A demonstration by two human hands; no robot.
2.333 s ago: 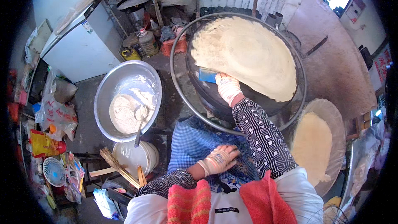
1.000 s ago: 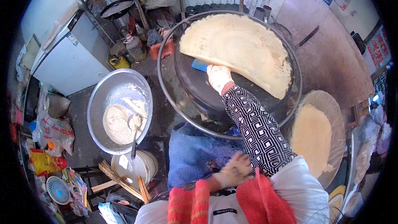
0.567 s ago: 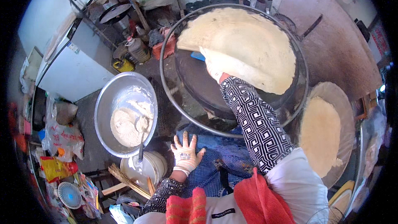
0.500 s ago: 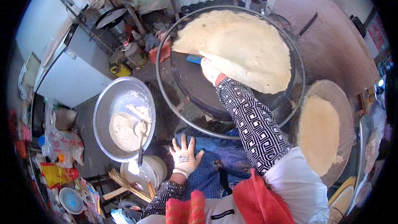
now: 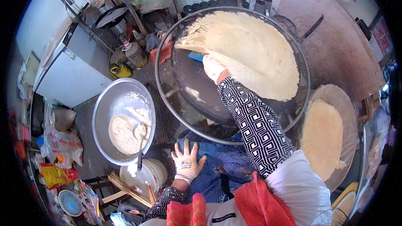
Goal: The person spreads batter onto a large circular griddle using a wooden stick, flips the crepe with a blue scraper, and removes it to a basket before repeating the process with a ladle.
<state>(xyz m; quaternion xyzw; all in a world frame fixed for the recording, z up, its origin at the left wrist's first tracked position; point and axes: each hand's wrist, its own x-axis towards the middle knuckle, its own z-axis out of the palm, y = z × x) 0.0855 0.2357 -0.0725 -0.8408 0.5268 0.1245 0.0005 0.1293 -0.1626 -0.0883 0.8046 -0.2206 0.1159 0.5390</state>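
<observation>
A large thin round of pale batter bread [image 5: 255, 46] covers the far and right part of a dark round griddle [image 5: 190, 73]. My right hand [image 5: 213, 68], in a whitish glove, is closed on a blue scraper [image 5: 196, 55]. Its blade lies by the bread's near left edge, where a flap is lifted and folded over; its handle is hidden in my grip. My left hand [image 5: 188, 163], also gloved, rests with fingers spread on the blue checked cloth [image 5: 213, 152] over my lap, holding nothing.
A metal ring [image 5: 161, 81] surrounds the griddle. To the left, a steel basin [image 5: 97, 117] holds thick batter and a ladle [image 5: 140, 142], above a white bucket [image 5: 157, 171]. Finished-looking flat bread [image 5: 322, 138] lies on a round tray [image 5: 348, 129] at the right. Oil jugs [image 5: 136, 53] stand at far left.
The bread has shifted on the griddle, its right edge now lower and further right, and a pale patch shows at the griddle's near left. My hands have barely moved.
</observation>
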